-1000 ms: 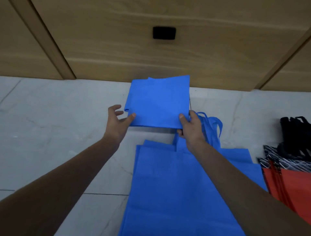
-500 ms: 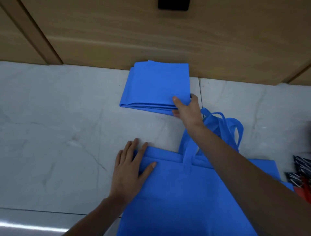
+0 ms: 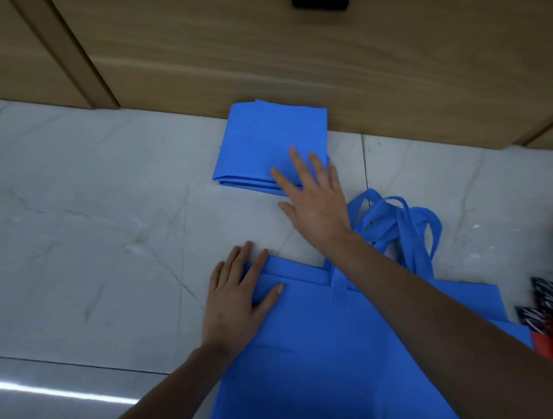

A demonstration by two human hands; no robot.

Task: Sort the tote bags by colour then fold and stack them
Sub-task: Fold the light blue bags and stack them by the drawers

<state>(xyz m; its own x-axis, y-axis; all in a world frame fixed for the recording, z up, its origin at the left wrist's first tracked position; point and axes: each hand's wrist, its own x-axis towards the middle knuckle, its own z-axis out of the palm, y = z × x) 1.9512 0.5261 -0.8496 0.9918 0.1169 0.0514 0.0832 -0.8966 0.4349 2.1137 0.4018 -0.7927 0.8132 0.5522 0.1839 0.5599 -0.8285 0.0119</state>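
A folded stack of blue tote bags (image 3: 263, 146) lies on the marble floor against the wooden cabinet. My right hand (image 3: 314, 197) rests flat with straight fingers on the stack's near right corner. Closer to me, unfolded blue tote bags (image 3: 329, 359) lie flat, their blue handles (image 3: 398, 227) looped to the right of my right wrist. My left hand (image 3: 236, 302) presses flat on the top left corner of the upper unfolded bag, fingers spread.
A wooden cabinet (image 3: 269, 59) with a black handle (image 3: 320, 3) runs along the far side. At the right edge, a patterned black-and-white bag (image 3: 538, 311) and a red bag (image 3: 543, 344) peek in. Pale marble floor (image 3: 104, 224) stretches to the left.
My right hand let go of the folded stack's corner and now lies flat on top of it. Earlier, my left hand left the stack and came down on the unfolded bag.
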